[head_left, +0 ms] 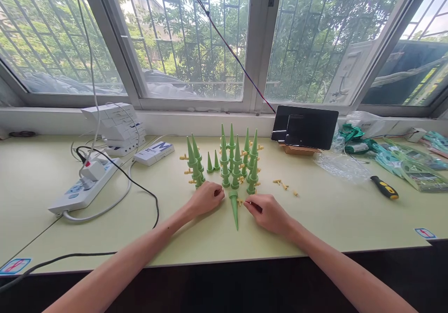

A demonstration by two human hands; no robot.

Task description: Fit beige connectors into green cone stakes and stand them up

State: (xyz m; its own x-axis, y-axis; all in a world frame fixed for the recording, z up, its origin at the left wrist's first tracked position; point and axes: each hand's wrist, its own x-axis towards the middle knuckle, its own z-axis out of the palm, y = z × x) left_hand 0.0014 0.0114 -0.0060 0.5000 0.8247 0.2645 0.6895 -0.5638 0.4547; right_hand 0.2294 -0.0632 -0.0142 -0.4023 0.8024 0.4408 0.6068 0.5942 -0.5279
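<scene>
A green plastic spike (234,210) lies on the table between my hands, its tip toward me. A small yellow valve (240,202) sticks out at its right side. My left hand (207,198) rests left of the spike's wide end with its fingers curled in; whatever they hold, if anything, is hidden. On the other side, my right hand (269,213) has thumb and forefinger drawn together just beside the yellow valve; whether they touch it I cannot tell. Behind my hands stand several stacked green spikes (236,156) with yellow valves. Two small green cones (210,163) stand among them.
Loose yellow pieces (285,187) lie to the right. Farther right are a screwdriver (384,188), clear plastic wrap (345,167) and green packets (420,175). A tablet (313,128) leans at the back. A power strip (75,196) with cables and a white box (154,153) occupy the left.
</scene>
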